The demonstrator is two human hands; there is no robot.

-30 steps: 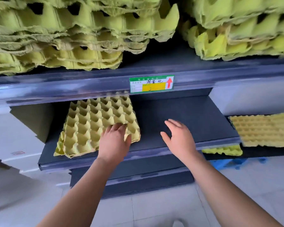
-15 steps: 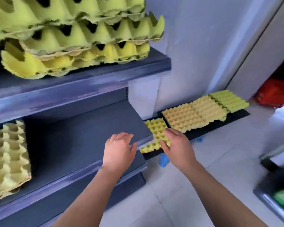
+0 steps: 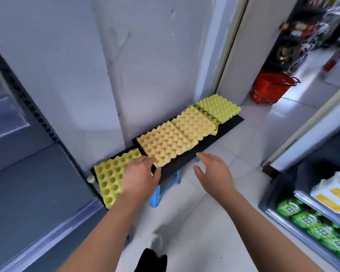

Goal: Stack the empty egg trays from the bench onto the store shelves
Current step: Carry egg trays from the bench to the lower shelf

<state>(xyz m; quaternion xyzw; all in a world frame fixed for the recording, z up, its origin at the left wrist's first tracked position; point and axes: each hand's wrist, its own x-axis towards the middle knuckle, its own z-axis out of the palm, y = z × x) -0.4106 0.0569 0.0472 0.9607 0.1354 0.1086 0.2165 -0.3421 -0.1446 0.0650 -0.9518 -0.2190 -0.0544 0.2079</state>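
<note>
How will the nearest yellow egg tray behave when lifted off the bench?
Probably light: the egg tray looks like thin moulded pulp with empty cups. Its dimples likely keep it fairly stiff, though edges may bend. The matte surface should not slip.
</note>
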